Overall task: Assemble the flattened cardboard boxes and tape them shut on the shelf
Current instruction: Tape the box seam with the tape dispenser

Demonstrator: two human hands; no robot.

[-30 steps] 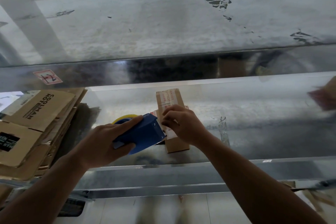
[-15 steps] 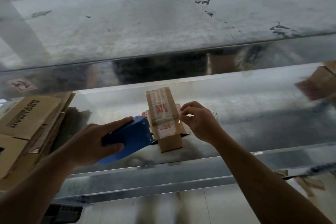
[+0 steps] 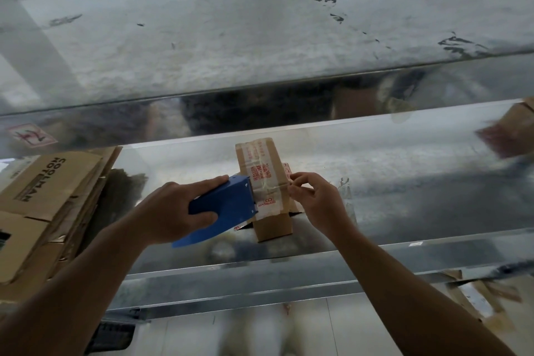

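I see the small cardboard box standing on the metal shelf, near the middle of its length and set back from the front lip, with its long side running away from me. The left hand is wrapped around the blue tape dispenser, thumb underneath and fingers along the top. The dispenser's mouth sits against the box's left edge. A strip of clear tape with red print runs from there across the top of the box to its right edge. There the right hand pinches the tape's end between thumb and fingertips, just off the corner. To the left, a stack of flattened cardboard lies on the same shelf; its near edge is close to the left wrist, so room is tight on that side. To the right of the box the shelf surface is bare metal for a long stretch, out to another box, which is blurred at the far right edge of the view. The upper shelf hangs above, and its front edge overhangs the working space, leaving a low gap over both hands.
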